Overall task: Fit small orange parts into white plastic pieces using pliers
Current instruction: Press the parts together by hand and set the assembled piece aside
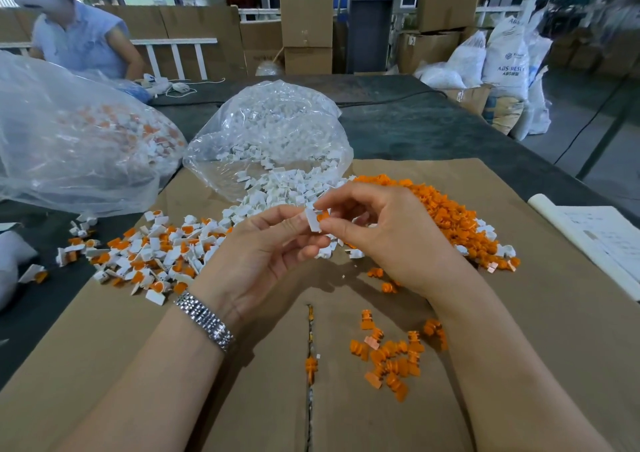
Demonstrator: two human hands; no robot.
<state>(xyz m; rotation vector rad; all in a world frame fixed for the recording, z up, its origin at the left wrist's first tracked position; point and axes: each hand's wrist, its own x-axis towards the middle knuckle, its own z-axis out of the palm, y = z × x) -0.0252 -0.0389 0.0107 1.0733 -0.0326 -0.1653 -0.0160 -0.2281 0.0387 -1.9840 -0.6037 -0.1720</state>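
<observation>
Brown cardboard (pixel 145 340) — hands pinch blocky white piece (pixel 312 220).

1. A cardboard sheet (pixel 519 313) lies on the table (pixel 415 129)
2. The open bag of unfitted pieces (pixel 270 133) sits at the sheet's far edge, spilling onto it
3. A pile of assembled pieces (pixel 145 250) lies left, the heap of small parts (pixel 450 216) right
4. A larger bag (pixel 69 140) lies far left
5. A paper sheet (pixel 602 240) lies at the right edge
</observation>
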